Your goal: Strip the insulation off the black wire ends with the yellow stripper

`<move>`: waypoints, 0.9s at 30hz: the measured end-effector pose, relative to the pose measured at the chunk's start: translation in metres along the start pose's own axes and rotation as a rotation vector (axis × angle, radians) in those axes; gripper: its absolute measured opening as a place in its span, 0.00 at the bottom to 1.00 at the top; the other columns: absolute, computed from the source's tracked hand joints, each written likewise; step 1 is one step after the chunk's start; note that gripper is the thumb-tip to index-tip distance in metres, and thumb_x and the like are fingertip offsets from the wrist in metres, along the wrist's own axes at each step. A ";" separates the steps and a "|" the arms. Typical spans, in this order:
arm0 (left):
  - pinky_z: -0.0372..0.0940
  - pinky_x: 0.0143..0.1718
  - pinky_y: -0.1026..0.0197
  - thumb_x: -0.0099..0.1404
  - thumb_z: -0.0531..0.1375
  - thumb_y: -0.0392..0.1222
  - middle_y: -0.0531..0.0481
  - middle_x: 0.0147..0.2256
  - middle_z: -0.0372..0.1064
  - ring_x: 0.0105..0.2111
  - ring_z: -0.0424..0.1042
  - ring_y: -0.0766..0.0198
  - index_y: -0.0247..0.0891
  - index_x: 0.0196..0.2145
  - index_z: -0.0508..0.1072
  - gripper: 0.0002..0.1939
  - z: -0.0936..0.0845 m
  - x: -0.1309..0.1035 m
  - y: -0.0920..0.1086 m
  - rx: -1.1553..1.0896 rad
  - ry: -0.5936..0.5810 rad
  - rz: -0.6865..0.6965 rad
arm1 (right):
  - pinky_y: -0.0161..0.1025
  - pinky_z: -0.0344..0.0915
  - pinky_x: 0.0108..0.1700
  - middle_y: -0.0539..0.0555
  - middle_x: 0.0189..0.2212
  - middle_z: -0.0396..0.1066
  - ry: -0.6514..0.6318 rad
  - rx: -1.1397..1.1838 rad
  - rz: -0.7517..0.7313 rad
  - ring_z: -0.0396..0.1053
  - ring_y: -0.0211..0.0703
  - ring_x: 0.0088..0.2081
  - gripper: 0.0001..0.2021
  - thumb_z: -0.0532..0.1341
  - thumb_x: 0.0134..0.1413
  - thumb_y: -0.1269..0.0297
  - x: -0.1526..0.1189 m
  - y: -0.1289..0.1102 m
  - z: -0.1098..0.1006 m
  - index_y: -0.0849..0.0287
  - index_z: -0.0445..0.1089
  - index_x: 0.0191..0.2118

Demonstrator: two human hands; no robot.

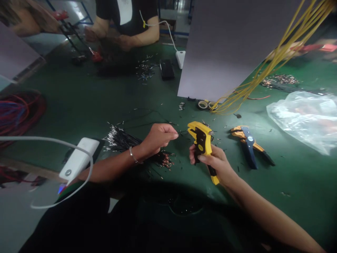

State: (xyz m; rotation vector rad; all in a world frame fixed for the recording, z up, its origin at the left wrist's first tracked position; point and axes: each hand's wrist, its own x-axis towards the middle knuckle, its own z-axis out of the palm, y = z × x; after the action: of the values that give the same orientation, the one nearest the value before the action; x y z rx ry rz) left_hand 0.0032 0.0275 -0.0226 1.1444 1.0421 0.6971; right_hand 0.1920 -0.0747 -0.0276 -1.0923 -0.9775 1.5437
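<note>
My left hand [161, 137] pinches a thin black wire [182, 133], whose tip points right toward a yellow and black wire stripper [201, 138]. My right hand [210, 158] is wrapped round the handles of that stripper, its jaws facing left. Whether the wire end touches the jaws I cannot tell. Beneath my left forearm lies a bundle of black wires [125, 140], with silvery ends at the left and bare copper ends at the right. A second wire stripper [249, 142], blue and orange, rests on the green table to the right of my right hand.
Rolls of tape [202, 104] and hanging yellow wires [250, 88] are beside a grey panel [218, 45]. A clear plastic bag [305, 117] lies right. A white power bank [79, 158] with a cable is at left, near coiled red wires [21, 112]. Another person's hands [126, 41] work opposite.
</note>
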 end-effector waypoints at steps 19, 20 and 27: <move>0.39 0.15 0.68 0.49 0.64 0.35 0.62 0.11 0.49 0.12 0.46 0.79 0.35 0.19 0.69 0.07 0.001 0.000 0.002 -0.048 0.028 -0.017 | 0.43 0.64 0.34 0.53 0.28 0.72 0.033 0.015 0.031 0.67 0.43 0.27 0.09 0.61 0.47 0.65 0.004 0.007 0.002 0.60 0.71 0.37; 0.39 0.15 0.67 0.49 0.64 0.35 0.62 0.11 0.49 0.12 0.46 0.79 0.35 0.19 0.69 0.07 0.002 -0.001 0.002 -0.039 0.034 -0.014 | 0.42 0.64 0.33 0.53 0.28 0.72 0.021 0.014 0.035 0.67 0.43 0.27 0.09 0.62 0.47 0.65 0.004 0.008 0.003 0.60 0.72 0.37; 0.40 0.15 0.67 0.52 0.61 0.36 0.62 0.11 0.47 0.12 0.46 0.77 0.35 0.19 0.68 0.07 0.005 -0.007 0.005 0.103 0.042 0.029 | 0.42 0.65 0.34 0.53 0.28 0.72 -0.013 0.071 0.047 0.68 0.42 0.28 0.09 0.60 0.49 0.67 0.009 0.011 0.005 0.61 0.72 0.38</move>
State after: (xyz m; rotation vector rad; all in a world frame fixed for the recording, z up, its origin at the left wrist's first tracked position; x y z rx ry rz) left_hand 0.0050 0.0212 -0.0155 1.2403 1.1087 0.6994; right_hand 0.1833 -0.0689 -0.0383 -1.0636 -0.9048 1.6134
